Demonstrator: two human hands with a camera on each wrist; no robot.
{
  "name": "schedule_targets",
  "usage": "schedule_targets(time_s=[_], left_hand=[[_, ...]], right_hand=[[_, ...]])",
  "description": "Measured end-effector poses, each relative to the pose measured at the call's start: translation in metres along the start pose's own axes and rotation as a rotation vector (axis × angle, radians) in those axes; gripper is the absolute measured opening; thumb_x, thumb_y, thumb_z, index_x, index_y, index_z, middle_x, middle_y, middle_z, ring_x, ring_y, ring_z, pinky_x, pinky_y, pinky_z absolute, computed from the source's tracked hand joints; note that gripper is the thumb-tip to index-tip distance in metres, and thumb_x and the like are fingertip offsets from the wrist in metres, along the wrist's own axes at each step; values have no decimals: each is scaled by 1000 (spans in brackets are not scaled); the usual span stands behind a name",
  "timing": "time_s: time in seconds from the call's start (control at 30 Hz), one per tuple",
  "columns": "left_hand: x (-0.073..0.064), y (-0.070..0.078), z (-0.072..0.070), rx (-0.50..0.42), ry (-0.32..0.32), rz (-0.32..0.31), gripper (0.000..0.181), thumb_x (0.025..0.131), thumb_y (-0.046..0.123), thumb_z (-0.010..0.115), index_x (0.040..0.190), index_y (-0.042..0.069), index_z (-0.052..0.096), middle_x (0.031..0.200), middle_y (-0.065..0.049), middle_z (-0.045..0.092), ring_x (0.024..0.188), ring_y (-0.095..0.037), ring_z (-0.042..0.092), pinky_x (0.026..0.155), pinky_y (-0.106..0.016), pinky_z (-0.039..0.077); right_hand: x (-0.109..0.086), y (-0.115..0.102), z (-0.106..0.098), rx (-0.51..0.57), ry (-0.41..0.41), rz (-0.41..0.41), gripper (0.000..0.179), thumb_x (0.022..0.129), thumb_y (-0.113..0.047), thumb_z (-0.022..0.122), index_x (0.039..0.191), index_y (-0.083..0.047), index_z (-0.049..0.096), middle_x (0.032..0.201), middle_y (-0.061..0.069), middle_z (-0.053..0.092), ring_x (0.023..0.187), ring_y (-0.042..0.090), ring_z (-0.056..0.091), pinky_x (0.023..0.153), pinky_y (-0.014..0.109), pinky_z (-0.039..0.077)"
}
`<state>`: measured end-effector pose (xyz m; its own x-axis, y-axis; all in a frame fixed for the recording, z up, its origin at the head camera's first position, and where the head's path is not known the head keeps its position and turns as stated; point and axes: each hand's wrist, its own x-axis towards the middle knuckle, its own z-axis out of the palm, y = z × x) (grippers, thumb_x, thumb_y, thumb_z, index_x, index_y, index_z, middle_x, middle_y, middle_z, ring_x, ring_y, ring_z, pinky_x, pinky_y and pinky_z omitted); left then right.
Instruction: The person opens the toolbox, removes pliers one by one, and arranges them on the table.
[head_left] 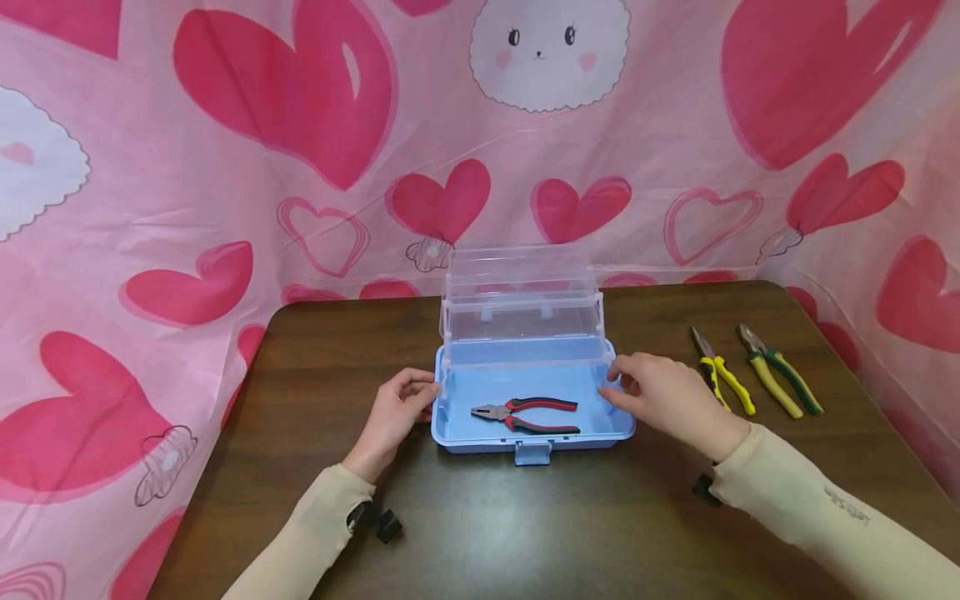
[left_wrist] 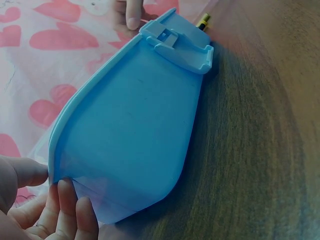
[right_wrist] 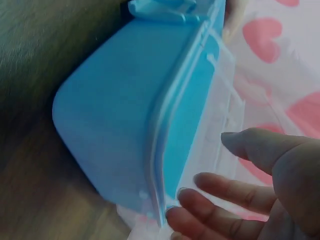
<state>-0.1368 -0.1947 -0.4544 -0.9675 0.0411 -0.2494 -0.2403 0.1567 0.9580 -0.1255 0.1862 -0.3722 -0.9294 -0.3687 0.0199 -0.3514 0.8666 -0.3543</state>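
Note:
A light-blue toolbox (head_left: 480, 447) stands on the table, its clear tiered trays (head_left: 521, 321) raised at the back. Inside it lie combination pliers (head_left: 512, 411) with red-and-black handles, jaws pointing left. My left hand (head_left: 393, 417) grips the box's left end; in the left wrist view the thumb is at the rim (left_wrist: 59, 132) and the fingers curl beneath it. At the right end is my right hand (head_left: 671, 400), thumb and fingers spread apart. The right wrist view has its fingertips (right_wrist: 187, 200) close by the rim; whether they touch it I cannot tell.
Needle-nose pliers (head_left: 735, 386) with yellow-and-black handles lie right of the box. Beside them are pliers (head_left: 772, 381) with cream-and-green handles. A latch (head_left: 532, 454) hangs at the box's front. Pink heart-patterned cloth (head_left: 225, 183) hangs behind the brown table (head_left: 480, 533).

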Motion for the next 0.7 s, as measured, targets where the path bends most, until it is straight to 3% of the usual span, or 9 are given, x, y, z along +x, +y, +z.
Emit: schedule_targets(time_s=[0.23,0.43,0.7], left_hand=[[1,-1,2,-2,14,14,25,100,15,70,121,2,66,109,-16,73,86,-21,67,76,-33,61],[0,-1,1,7,12,12,27,101,18,70,123,3,66,113,-15,73,90,-22,67,80,-35,62],[0,-1,1,2,4,9,28,101,20,71,124,4,66,115,-15,73,91,-21,68,82,-38,62]], right_hand=[[1,-13,18,-17,25,-170,34,85,-31,87,112,-15,74,99,3,72,77,18,68,56,28,48],[11,-18,30,-3,-53,-231,46,83,-36,89,120,-14,74,106,3,72,84,19,69,64,26,53],[31,-22,45,73,-189,-288,48,84,-37,88,124,-14,73,108,2,72,88,18,66,74,30,55]])
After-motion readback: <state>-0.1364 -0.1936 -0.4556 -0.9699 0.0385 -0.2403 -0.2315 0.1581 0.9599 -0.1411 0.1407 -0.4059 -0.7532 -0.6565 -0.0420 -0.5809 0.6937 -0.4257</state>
